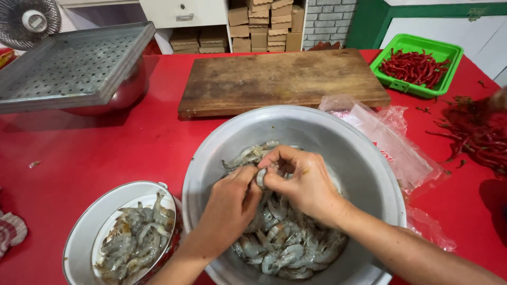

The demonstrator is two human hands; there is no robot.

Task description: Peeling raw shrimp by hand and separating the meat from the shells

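Right now both hands are pinched together on a single raw shrimp [261,177], held just above the heap in the big metal basin [369,158]. The left hand [228,203] grips the body from below while the right hand [302,182] closes its fingertips on the upper end, so the two meet on that one shrimp. It looks to me like the peeling or cleaning step, mid-pull. I'd judge the following move needs a firm hold on the slippery body and a clean tug, without tearing the flesh.

Counting what's about: one basin with a pile of grey shrimp [288,245], too tangled to number; one smaller enamel bowl [79,232] at the near left, holding another lot of shrimp [134,237], also past counting. One wooden cutting board [280,79] lies beyond the basin, one green tray [417,45] of red chillies [414,67] sits at the far right, and more loose chillies [478,137] are spread on the red table [105,153]. One perforated metal tray [74,66] rests at the far left, and a clear plastic bag [393,145] lies just beside the basin
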